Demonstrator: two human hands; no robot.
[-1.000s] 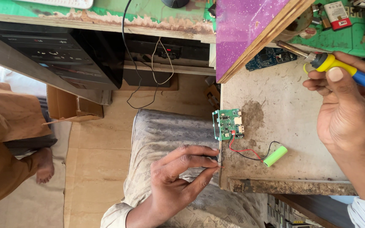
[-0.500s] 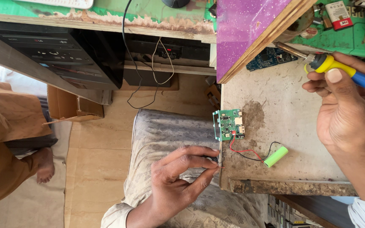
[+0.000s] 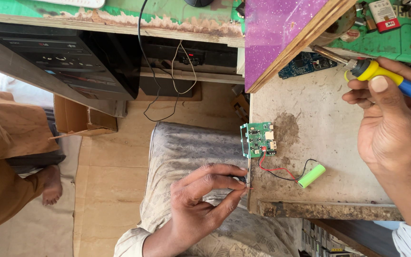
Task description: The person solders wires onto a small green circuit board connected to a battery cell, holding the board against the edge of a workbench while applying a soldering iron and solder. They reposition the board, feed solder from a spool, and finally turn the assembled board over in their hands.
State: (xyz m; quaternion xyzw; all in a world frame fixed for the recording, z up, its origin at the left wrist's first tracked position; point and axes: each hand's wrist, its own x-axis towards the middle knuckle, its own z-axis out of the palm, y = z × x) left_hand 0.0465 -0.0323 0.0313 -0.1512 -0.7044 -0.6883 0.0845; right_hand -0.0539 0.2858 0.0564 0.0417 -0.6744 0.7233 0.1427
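The green circuit board (image 3: 259, 139) sits right at the near edge of the bench (image 3: 329, 143), its side almost flush with the lip, over the person's lap. Red and black wires (image 3: 281, 172) run from it to a small green cylindrical cell (image 3: 311, 175) lying a little further in on the worn grey top. The left hand (image 3: 200, 204) is off the bench, below its edge, fingers pinched together on a thin metal tool (image 3: 248, 173) held upright against the bench lip just beside the board. The right hand (image 3: 393, 128) hovers over the far part of the bench, wrapped tight around a soldering iron (image 3: 381, 76) with a yellow and blue handle, its tip pointing away from the board and well apart from it. Between that hand and the board the bench top is bare and stained. A purple panel (image 3: 281, 33) leans over one corner, with a blue board (image 3: 305, 64) tucked beside it. Another person's bare foot (image 3: 48, 188) rests on the floor, well apart
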